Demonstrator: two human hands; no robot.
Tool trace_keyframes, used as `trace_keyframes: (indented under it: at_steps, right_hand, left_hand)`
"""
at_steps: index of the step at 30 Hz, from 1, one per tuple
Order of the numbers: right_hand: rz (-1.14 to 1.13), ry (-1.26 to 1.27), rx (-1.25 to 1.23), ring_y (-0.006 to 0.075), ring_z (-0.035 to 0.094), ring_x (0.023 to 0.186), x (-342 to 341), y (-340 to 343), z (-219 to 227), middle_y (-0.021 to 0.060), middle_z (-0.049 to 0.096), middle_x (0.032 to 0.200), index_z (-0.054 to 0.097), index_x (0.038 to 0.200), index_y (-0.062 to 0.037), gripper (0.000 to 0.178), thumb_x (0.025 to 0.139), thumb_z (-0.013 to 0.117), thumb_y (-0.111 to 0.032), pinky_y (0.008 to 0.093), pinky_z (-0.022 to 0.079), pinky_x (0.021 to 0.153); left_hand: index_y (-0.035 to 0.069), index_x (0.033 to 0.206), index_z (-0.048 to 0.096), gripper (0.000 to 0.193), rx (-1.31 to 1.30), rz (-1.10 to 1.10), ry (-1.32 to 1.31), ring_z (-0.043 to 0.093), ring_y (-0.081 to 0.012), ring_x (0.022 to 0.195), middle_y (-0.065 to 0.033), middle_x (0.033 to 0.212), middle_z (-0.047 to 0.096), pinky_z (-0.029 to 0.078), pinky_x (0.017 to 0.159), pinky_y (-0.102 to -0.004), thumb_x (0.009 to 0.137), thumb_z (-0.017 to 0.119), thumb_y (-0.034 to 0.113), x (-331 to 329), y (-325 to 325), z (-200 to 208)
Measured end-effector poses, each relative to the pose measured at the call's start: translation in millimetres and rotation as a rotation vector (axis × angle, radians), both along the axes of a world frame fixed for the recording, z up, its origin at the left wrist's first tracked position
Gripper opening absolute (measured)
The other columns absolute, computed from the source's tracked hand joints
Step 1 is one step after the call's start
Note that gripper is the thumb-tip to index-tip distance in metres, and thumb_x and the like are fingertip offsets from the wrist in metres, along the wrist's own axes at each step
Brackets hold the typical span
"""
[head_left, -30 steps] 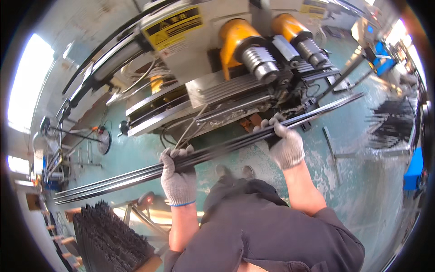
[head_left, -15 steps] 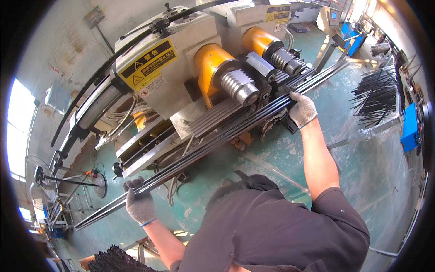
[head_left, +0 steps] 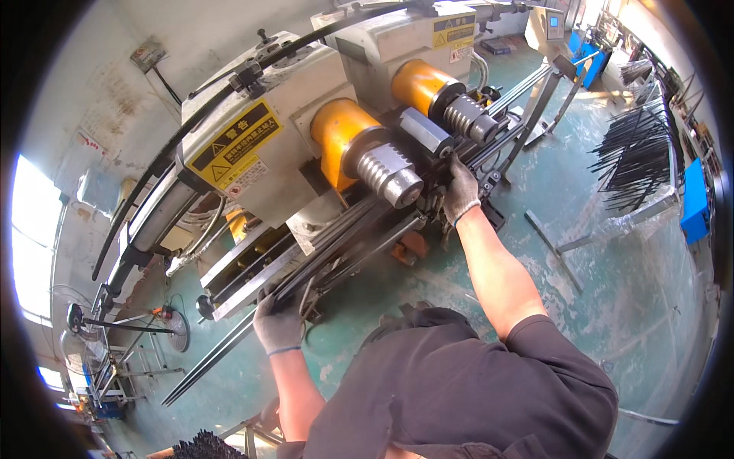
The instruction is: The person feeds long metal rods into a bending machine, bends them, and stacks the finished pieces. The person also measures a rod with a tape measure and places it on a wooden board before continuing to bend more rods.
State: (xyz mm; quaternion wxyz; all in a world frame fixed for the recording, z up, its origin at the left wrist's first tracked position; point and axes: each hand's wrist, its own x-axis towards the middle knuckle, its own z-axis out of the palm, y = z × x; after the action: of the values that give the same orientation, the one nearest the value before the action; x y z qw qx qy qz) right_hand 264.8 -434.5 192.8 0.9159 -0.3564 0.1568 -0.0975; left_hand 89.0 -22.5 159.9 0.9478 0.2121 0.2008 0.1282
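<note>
A bundle of long, thin dark metal rods (head_left: 210,366) runs diagonally from the lower left up into the machine (head_left: 294,164). My left hand (head_left: 278,323), in a grey-white knitted glove, is closed round the rods near their lower left part. My right hand (head_left: 462,194), gloved the same way, grips the rods farther up, beside the hexagonal metal block (head_left: 426,132). Its fingertips are partly hidden among dark machine parts. To the left of this hand, a ribbed metal shaft (head_left: 390,176) sticks out of an orange cylinder (head_left: 345,138); a second such pair stands behind.
A black cable arches over the machine. At the right, a rack (head_left: 650,206) carries many dark rods, near a blue box (head_left: 694,200). A control panel (head_left: 544,29) stands at the back right. More dark rods (head_left: 205,446) lie bundled at the lower left.
Both hands have moved closer together, the left to the right and the right to the left. The rods have shifted toward the machine and now lie against it under the shafts.
</note>
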Motion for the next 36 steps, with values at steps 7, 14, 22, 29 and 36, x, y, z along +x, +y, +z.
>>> trace_keyframes:
  at_steps: [7, 14, 22, 29, 36]
  right_hand:
    - [-0.12, 0.314, -0.121, 0.0221, 0.063, 0.069, 33, -11, -18, 0.0079, 0.068, 0.081, 0.072, 0.097, -0.0036, 0.043, 0.107, 0.056, -0.042, 0.0362, 0.05, 0.065]
    - [-0.004, 0.285, -0.297, 0.0233, 0.069, 0.076, 45, -27, -31, 0.0107, 0.073, 0.088, 0.075, 0.101, 0.0018, 0.019, 0.09, 0.065, -0.009, 0.0362, 0.054, 0.07]
    - [-0.122, 0.282, -0.24, 0.0226, 0.07, 0.077, 51, -23, -43, 0.009, 0.074, 0.089, 0.075, 0.099, -0.0016, 0.016, 0.088, 0.067, -0.011, 0.0357, 0.055, 0.069]
    - [-0.017, 0.226, -1.034, 0.0239, 0.074, 0.09, 77, -30, -90, 0.0082, 0.077, 0.095, 0.076, 0.1, -0.0088, 0.014, 0.088, 0.07, -0.012, 0.0352, 0.054, 0.072]
    - [0.164, 0.027, -1.628, 0.025, 0.074, 0.096, 91, -53, -116, 0.0102, 0.078, 0.101, 0.075, 0.107, -0.0072, 0.018, 0.092, 0.066, -0.011, 0.0371, 0.055, 0.079]
  left_hand:
    - [0.002, 0.121, 0.065, 0.035, -0.016, -0.134, -0.061, 0.063, -0.0372, 0.122, -0.0173, 0.12, 0.068, 0.049, 0.112, -0.0509, 0.088, 0.054, 0.003, 28, -32, -10]
    - [-0.004, 0.115, 0.068, 0.035, -0.154, 0.156, -0.009, 0.063, -0.0391, 0.118, -0.02, 0.114, 0.071, 0.045, 0.112, -0.058, 0.103, 0.06, 0.028, 8, 34, 0]
    - [-0.002, 0.114, 0.065, 0.034, 0.164, 0.243, -0.004, 0.064, -0.0343, 0.115, -0.0177, 0.117, 0.069, 0.051, 0.109, -0.0516, 0.11, 0.054, 0.029, 7, 64, -25]
    - [0.0, 0.116, 0.067, 0.022, 0.167, 0.234, -0.004, 0.067, -0.0326, 0.115, -0.0158, 0.117, 0.071, 0.055, 0.106, -0.0497, 0.107, 0.058, 0.018, 21, 31, -44]
    - [-0.002, 0.117, 0.067, 0.019, 0.165, 0.21, 0.04, 0.067, -0.0318, 0.116, -0.0181, 0.122, 0.07, 0.056, 0.106, -0.0467, 0.106, 0.058, 0.01, 24, 27, -33]
